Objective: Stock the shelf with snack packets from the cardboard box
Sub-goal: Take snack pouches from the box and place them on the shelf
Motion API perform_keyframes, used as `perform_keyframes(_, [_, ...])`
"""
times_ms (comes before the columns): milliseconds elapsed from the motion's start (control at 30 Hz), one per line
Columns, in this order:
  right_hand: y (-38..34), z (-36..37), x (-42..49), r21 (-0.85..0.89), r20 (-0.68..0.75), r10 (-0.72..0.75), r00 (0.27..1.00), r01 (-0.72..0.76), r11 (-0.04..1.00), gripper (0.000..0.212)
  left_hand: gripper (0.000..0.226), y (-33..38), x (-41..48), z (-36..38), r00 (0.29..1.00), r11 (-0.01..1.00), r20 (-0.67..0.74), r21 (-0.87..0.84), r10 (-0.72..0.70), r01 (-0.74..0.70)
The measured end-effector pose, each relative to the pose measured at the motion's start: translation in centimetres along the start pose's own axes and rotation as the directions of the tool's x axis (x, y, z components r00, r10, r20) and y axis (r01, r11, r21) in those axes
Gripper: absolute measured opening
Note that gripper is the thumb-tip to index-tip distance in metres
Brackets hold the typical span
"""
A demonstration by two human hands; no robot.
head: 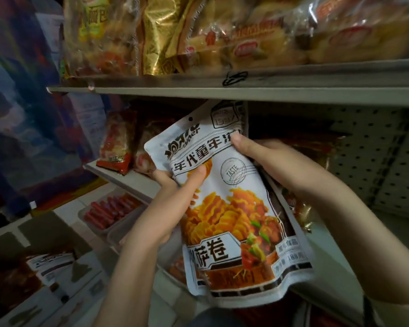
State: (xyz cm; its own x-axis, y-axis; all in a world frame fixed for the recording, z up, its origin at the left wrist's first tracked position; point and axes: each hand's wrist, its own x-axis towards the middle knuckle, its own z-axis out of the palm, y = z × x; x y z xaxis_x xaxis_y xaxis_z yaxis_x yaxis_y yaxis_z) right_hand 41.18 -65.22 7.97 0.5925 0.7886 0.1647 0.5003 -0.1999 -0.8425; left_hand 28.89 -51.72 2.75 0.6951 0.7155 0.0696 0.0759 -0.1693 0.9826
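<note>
A white snack packet (234, 208), with black lettering above pictured orange curls, is held upright and slightly tilted in front of the grey shelf (121, 181) by the left hand (175, 199) and right hand (265, 161). A similar second packet (287, 208) lies behind it. Below and left of the shelf, the cardboard box (43, 232) stands open with similar packets inside.

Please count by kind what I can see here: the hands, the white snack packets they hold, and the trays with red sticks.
Hands: 2 (left hand, right hand)
White snack packets held: 2 show (front packet, second packet behind it); more may be hidden
Trays with red sticks: 1 (tray)
Total: 5
</note>
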Motion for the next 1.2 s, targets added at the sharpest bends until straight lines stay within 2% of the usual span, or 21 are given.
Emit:
perform_keyframes(67, [-0.5, -1.0, -1.1, -0.111, -0.043, 0.003, 0.999, -0.008, 0.994, 0.053, 0.062, 0.3, -0.6, 0.8, 0.999, 1.000, 0.032, 0.007, -0.002, 0.002])
perform_keyframes(167, [-0.8, -2.5, -2.8, -0.263, -0.106, 0.041, 0.993, -0.068, 0.962, 0.056, 0.077, 0.0, -1.4, 2.1, 0.996, 0.998, 0.092, 0.056, -0.013, 0.008])
perform_keyframes(300, [-0.1, -3.7, -4.7, -0.315, -0.111, 0.091, 0.990, -0.122, 0.941, 0.047, 0.068, -0.9, -2.3, 3.9, 0.986, 0.998, 0.166, 0.060, 0.015, -0.026])
perform_keyframes(367, [0.8, -4.4, -5.0, -0.318, -0.128, 0.118, 0.985, -0.154, 0.936, 0.045, 0.063, -1.1, -2.7, 4.9, 0.976, 0.999, 0.218, 0.050, -0.014, 0.003])
perform_keyframes(467, [3.0, -5.4, -5.0, -0.247, -0.208, 0.185, 0.960, -0.235, 0.940, 0.045, 0.063, -1.0, -3.1, 6.5, 0.961, 0.997, 0.274, 0.076, -0.027, 0.007])
perform_keyframes(533, [4.7, -6.1, -4.8, -0.139, -0.245, 0.234, 0.941, -0.273, 0.952, 0.047, 0.069, -0.6, -3.1, 7.7, 0.957, 0.995, 0.289, 0.102, -0.022, -0.008])
perform_keyframes(633, [6.6, -7.4, -4.4, 0.023, -0.360, 0.308, 0.881, -0.322, 0.947, 0.048, 0.062, 0.0, -3.0, 9.6, 0.942, 0.990, 0.336, 0.135, -0.009, -0.039])
perform_keyframes(733, [7.5, -9.0, -4.7, 0.075, -0.424, 0.316, 0.849, -0.315, 0.946, 0.054, 0.062, 0.4, -2.8, 11.6, 0.927, 0.987, 0.374, 0.136, 0.026, -0.083])
perform_keyframes(833, [8.2, -10.9, -6.2, 0.160, -0.414, 0.321, 0.852, -0.279, 0.947, 0.036, 0.062, 1.4, -3.5, 13.5, 0.916, 0.983, 0.397, 0.137, 0.059, -0.123])
perform_keyframes(933, [9.4, -13.1, -7.5, 0.252, -0.419, 0.310, 0.853, -0.219, 0.943, 0.031, 0.073, 2.6, -4.0, 15.5, 0.893, 0.969, 0.434, 0.146, 0.117, -0.198])
perform_keyframes(1033, [10.4, -15.6, -8.8, 0.285, -0.508, 0.330, 0.796, -0.206, 0.936, 0.035, 0.094, 3.5, -3.9, 18.6, 0.858, 0.961, 0.491, 0.130, 0.152, -0.244])
perform_keyframes(1133, [12.3, -17.8, -10.2, 0.307, -0.543, 0.362, 0.758, -0.222, 0.925, 0.036, 0.095, 3.8, -3.7, 21.8, 0.833, 0.944, 0.528, 0.161, 0.165, -0.289])
perform_keyframes(1200, [13.5, -18.5, -10.9, 0.309, -0.598, 0.393, 0.699, -0.252, 0.917, 0.038, 0.100, 3.6, -3.4, 24.0, 0.818, 0.935, 0.554, 0.182, 0.158, -0.304])
